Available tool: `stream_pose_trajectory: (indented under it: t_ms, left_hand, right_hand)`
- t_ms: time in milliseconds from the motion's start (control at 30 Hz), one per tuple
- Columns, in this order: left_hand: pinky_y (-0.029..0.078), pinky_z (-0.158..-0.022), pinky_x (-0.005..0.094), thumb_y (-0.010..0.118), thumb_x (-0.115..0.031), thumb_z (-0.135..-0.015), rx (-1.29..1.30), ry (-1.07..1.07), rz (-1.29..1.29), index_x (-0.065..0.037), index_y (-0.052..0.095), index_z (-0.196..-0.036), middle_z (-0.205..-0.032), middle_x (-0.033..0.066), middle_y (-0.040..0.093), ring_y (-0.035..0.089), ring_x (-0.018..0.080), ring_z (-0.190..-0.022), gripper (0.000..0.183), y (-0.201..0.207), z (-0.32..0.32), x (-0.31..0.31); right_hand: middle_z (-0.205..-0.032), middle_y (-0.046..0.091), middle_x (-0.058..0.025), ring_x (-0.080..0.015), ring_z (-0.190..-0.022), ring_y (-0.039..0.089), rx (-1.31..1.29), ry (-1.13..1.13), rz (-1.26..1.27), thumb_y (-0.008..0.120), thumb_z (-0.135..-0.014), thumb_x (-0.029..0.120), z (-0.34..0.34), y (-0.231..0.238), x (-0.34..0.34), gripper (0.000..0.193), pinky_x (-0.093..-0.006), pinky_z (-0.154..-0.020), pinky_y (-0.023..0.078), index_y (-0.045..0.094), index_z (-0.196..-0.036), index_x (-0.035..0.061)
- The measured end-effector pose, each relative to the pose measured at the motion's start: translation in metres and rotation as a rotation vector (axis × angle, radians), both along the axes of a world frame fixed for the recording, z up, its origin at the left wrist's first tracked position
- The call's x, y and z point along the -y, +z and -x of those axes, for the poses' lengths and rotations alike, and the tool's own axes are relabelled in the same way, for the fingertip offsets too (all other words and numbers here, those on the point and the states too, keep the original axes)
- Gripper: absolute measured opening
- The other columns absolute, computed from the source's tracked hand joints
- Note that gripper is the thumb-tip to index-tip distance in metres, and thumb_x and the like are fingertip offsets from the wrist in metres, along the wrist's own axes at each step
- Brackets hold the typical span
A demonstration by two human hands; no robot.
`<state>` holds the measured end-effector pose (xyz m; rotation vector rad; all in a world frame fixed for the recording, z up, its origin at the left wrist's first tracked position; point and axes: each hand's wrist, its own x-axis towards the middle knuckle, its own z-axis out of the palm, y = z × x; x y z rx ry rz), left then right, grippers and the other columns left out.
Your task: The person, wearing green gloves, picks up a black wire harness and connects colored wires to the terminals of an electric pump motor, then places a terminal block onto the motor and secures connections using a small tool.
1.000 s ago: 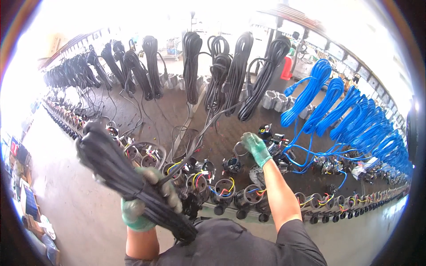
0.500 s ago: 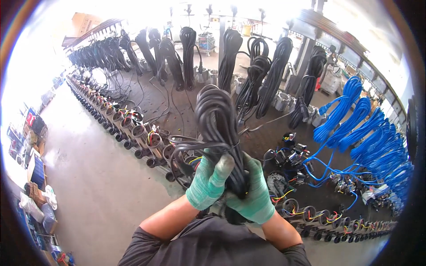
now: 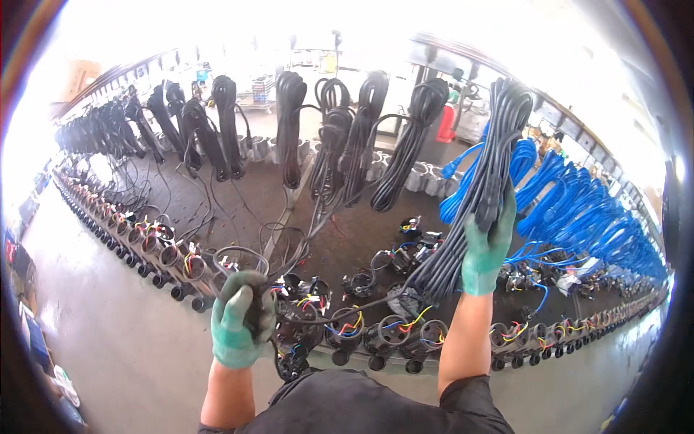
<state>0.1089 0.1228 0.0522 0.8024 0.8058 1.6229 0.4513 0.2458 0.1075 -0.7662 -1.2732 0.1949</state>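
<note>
Long, looped black cable bundle [image 3: 473,195]

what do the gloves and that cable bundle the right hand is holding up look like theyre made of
Gloves: green knit fabric by the look, matte; any coating is not discernible.
Cable bundle: dark, smooth jacket with a slight sheen, probably rubber or plastic insulation, bending in loose loops in the right hand.

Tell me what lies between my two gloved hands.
In the head view, a black cord stretches from left hand toward the bundle in right hand, above wired motor parts.

one head-worn fisheye view, angled down and forward, close above a long workbench [image 3: 347,239] of hanging cables [image 3: 289,123]
</note>
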Motion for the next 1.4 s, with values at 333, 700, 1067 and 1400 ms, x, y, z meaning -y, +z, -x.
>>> stream_pose_trajectory:
  t_ms: [333, 700, 1067, 1400]
  left_hand:
    - [0.052, -0.048, 0.0339, 0.077, -0.03, -0.091, 0.083, -0.247, -0.096, -0.004, 0.057, -0.133, -0.103, 0.0136, 0.063, 0.064, 0.0247, -0.074, 0.053, 0.001, -0.013, 0.025]
    - [0.059, -0.068, 0.0383, 0.072, -0.033, -0.096, -0.004, -0.478, -0.207, 0.008, 0.065, -0.121, -0.121, 0.0224, 0.058, 0.071, 0.0301, -0.093, 0.049, -0.005, -0.008, 0.028]
    - [0.045, -0.109, 0.0519, 0.062, -0.028, -0.102, -0.7, -0.676, -0.426, 0.004, 0.073, -0.122, -0.141, 0.026, 0.054, 0.061, 0.0409, -0.126, 0.039, -0.012, -0.005, 0.023]
    - [0.053, -0.105, 0.0519, 0.059, -0.027, -0.097, -0.271, -0.406, -0.433, 0.004, 0.074, -0.112, -0.131, 0.0257, 0.06, 0.062, 0.0421, -0.128, 0.037, -0.02, 0.022, 0.034]
  right_hand:
    - [-0.131, 0.067, -0.0113, -0.014, -0.099, 0.065, 0.072, -0.175, 0.19, 0.061, -0.09, -0.001, -0.031, 0.013, -0.075, 0.074, -0.0299, -0.09, 0.055, 0.041, -0.162, 0.0028]
    - [-0.125, 0.069, -0.0158, -0.0228, -0.106, 0.066, 0.245, -0.216, 0.452, 0.067, -0.103, 0.021, -0.038, -0.122, -0.082, 0.057, -0.0381, -0.096, 0.051, 0.049, -0.154, 0.0039]
    - [-0.149, 0.055, -0.0137, -0.0266, -0.14, 0.053, -0.177, 1.48, 0.659, 0.063, -0.104, 0.054, 0.112, -0.143, 0.08, 0.096, -0.0448, -0.12, 0.038, 0.017, -0.168, -0.0014]
    - [-0.128, 0.069, -0.0142, -0.0248, -0.113, 0.067, -0.128, 1.102, 0.894, 0.067, -0.095, 0.068, 0.14, -0.112, 0.042, 0.086, -0.0379, -0.098, 0.053, 0.06, -0.142, -0.0032]
